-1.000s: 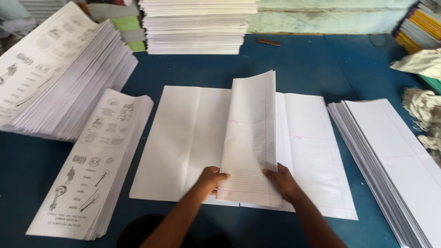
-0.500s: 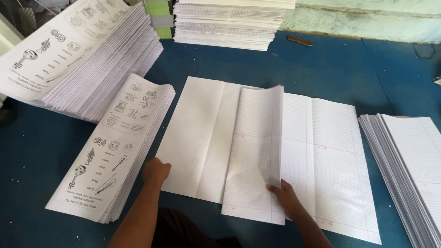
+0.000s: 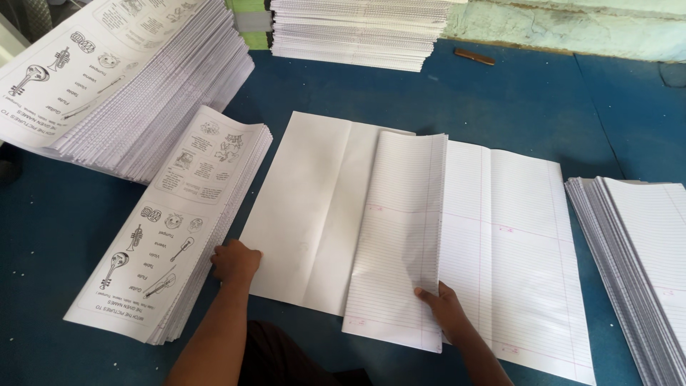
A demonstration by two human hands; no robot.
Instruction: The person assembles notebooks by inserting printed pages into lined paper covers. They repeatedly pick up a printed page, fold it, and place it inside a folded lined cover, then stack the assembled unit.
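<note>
1. Blue table (image 3: pixel 543 107) lies bare toward 12 o'clock.
2. Left hand (image 3: pixel 234 261), curled, touches the printed stack (image 3: pixel 171 221) edge at 9.
3. Right hand (image 3: pixel 444 309) pinches the white lined sheet (image 3: pixel 400 236), centre, partly lifted, near 5.

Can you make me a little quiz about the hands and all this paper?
1. True or false: the left hand touches the near stack of picture sheets.
2. What does the right hand grip? A) a folded lined sheet B) a pencil C) a book
3. What colour is the table?

Key:
1. True: it rests at that stack's edge.
2. A: the folded lined sheet, lying over the wide lined sheet.
3. Blue.
</note>
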